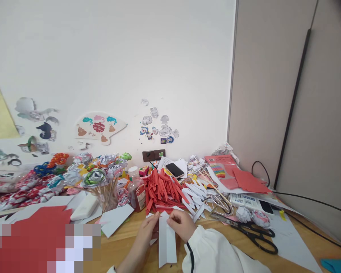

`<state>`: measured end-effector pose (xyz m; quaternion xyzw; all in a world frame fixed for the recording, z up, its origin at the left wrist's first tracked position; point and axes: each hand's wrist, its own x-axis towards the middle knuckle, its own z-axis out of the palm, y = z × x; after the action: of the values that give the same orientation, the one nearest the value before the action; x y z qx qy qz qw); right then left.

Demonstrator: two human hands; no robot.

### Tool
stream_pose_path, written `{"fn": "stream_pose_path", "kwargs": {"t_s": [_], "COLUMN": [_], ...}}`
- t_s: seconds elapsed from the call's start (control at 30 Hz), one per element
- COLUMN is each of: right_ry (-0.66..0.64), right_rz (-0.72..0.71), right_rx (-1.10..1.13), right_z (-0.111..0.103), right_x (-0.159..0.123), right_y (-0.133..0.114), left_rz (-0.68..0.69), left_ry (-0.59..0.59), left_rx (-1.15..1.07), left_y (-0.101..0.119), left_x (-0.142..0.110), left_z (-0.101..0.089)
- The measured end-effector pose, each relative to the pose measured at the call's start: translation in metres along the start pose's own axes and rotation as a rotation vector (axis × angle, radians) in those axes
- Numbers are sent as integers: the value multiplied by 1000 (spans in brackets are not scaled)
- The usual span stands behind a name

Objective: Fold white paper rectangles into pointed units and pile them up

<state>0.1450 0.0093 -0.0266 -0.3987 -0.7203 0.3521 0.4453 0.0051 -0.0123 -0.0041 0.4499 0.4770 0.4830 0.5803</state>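
Note:
A white paper strip (167, 246) with a lengthwise crease stands out from the table edge between my hands. My right hand (182, 224) pinches its upper right corner, thumb and fingers closed on it. On the strip's upper left edge, my left hand (147, 229) has its fingers closed together, the fingertips partly hidden behind the paper. Just beyond the hands lies a heap of folded red paper pieces (161, 189). Beside it on the right is a pile of folded white paper pieces (195, 195).
Black-handled scissors (254, 231) lie at right, near crumpled paper balls (244, 214). A bottle (136, 193) and a container of sticks (106, 199) stand left of the red heap. A phone (174, 170) rests behind it. Red paper sheets (42, 220) lie at left.

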Motion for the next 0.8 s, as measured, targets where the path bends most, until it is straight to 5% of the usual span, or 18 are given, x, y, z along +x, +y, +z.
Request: {"fn": "stream_pose_path", "kwargs": {"t_s": [0.33, 0.8], "right_ry": [6, -25], "right_rz": [-36, -72], "right_rx": [-121, -178], "right_z": [-3, -3], "right_x": [-2, -3], "right_y": [-11, -9], "left_rz": [-58, -58], "left_ry": [-205, -202], "left_rx": [-19, 128], "left_y": [12, 6], "left_x": [-11, -3], "left_z": [1, -3]}}
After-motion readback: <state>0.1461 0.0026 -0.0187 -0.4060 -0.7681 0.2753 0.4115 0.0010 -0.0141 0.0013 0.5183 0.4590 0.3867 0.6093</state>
